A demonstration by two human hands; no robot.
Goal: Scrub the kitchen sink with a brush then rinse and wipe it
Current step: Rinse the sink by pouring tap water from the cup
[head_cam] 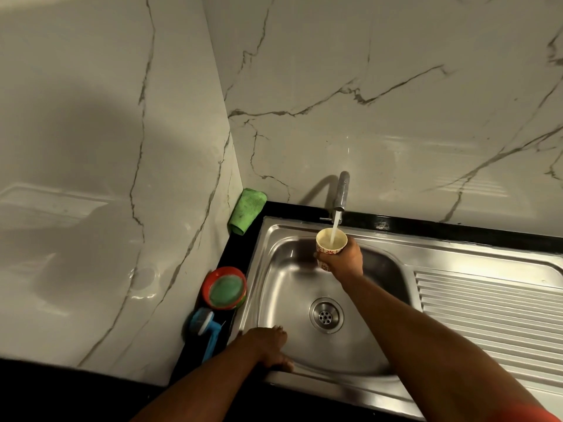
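A steel sink (283, 287) with a round drain (326, 315) fills the lower middle of the head view. Water runs from the tap (341, 191) into a small patterned cup (330, 243), which my right hand (344, 258) grips from the right side, above the basin's far end. My left hand (268, 345) rests on the sink's near left rim, its fingers over the edge. A blue scrub brush (205, 328) lies on the black counter to the left of the sink. A folded green cloth (247, 211) leans in the back corner.
A red round dish (224, 288) holding a green pad or soap stands on the counter between brush and cloth. The ribbed steel draining board (487, 309) spreads to the right of the basin. Marble walls close in at the left and back.
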